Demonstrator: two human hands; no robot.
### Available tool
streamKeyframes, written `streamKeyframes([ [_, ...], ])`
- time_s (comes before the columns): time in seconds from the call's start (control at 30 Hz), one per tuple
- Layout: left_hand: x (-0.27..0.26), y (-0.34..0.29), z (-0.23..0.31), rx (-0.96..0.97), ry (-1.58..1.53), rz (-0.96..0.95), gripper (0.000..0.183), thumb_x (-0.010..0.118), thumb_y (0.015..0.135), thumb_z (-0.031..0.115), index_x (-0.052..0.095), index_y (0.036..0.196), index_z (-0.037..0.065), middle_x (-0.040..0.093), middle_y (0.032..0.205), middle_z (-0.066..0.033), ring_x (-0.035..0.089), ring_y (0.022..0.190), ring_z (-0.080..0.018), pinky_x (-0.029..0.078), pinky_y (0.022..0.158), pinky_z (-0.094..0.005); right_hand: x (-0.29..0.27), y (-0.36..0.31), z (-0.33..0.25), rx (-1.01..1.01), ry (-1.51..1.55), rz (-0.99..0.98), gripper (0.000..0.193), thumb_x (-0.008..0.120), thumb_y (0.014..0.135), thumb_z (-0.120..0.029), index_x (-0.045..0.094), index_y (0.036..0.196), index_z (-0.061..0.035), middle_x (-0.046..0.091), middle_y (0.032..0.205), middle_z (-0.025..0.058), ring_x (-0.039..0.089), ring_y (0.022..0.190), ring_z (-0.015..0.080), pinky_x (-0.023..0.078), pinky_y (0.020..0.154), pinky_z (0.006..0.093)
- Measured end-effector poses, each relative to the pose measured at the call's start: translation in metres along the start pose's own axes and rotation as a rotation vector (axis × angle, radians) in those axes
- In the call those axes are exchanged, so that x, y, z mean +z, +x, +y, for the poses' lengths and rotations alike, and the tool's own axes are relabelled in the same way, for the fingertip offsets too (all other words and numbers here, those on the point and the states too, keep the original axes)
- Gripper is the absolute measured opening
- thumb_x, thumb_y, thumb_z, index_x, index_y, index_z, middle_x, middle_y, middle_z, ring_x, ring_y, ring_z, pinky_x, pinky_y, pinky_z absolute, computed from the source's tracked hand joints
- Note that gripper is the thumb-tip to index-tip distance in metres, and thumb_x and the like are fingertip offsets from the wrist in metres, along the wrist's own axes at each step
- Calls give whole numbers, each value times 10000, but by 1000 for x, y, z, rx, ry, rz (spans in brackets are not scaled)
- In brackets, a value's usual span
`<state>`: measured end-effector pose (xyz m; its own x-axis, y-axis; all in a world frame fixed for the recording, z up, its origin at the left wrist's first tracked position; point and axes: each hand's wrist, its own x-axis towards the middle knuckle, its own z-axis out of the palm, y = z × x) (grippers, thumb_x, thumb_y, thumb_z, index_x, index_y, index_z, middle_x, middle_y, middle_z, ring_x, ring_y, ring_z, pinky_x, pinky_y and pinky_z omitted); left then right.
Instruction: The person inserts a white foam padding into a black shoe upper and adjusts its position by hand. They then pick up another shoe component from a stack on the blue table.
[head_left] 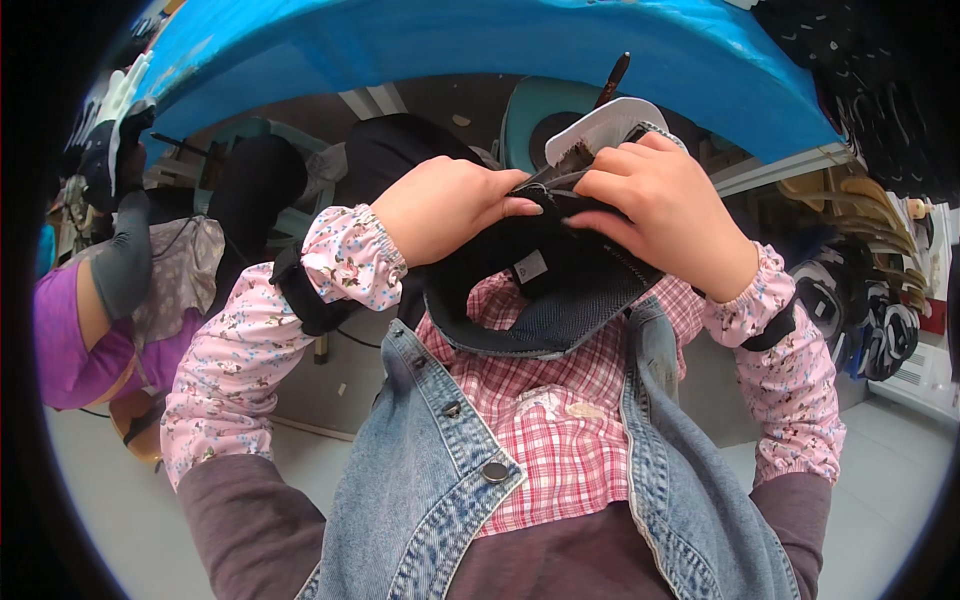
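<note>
A black shoe upper (590,285) with a mesh-like surface hangs in front of my chest, its opening toward me and a small white label (530,266) inside. My left hand (445,208) pinches its top edge between thumb and fingers. Close by on the right, my right hand (665,205) is closed on the same edge, fingers bent. Behind my right fingers a white rounded piece (600,125) sticks up; whether it belongs to the upper I cannot tell. A thin dark strip runs between the two hands.
A table with a blue cover (480,45) curves across the far side. A brown pointed stick (613,80) stands up near a teal stool (535,105). At the left sits another person in purple (75,340). Racks at the right hold brown curved pieces (850,215) and black-and-white shoe parts (890,335).
</note>
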<state>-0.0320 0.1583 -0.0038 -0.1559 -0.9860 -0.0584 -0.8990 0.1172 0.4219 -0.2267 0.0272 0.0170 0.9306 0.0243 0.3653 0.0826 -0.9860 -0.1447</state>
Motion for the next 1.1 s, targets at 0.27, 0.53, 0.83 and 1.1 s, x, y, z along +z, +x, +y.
streamKeyframes([
  [0.27,-4,1,-5,-5,-50,-39,321,548,912,345,600,1004,42,594,712,-185,589,686,-368,468,604,-423,0,0,-5,39,-50,-11,170,684,775,-247,599,795,-102,569,705,26,573,654,222,439,663,325],
  [0.53,7,4,-7,142,-23,65,284,604,870,281,595,999,28,598,893,-160,587,801,-340,479,696,-396,17,7,-19,151,97,24,166,696,742,-178,586,833,-93,587,762,53,600,703,244,461,636,335],
  [0.83,7,2,-6,133,-133,249,250,631,845,297,644,873,49,600,782,-109,602,744,-299,495,649,-380,12,12,-14,162,31,159,109,673,745,-142,595,790,-80,608,739,36,609,672,235,471,622,324],
  [1.1,7,1,-6,166,-231,305,275,660,827,295,630,881,27,596,771,-124,592,701,-311,477,616,-377,11,14,-13,245,53,144,177,690,750,-188,579,806,-62,629,749,58,617,624,242,478,576,331],
])
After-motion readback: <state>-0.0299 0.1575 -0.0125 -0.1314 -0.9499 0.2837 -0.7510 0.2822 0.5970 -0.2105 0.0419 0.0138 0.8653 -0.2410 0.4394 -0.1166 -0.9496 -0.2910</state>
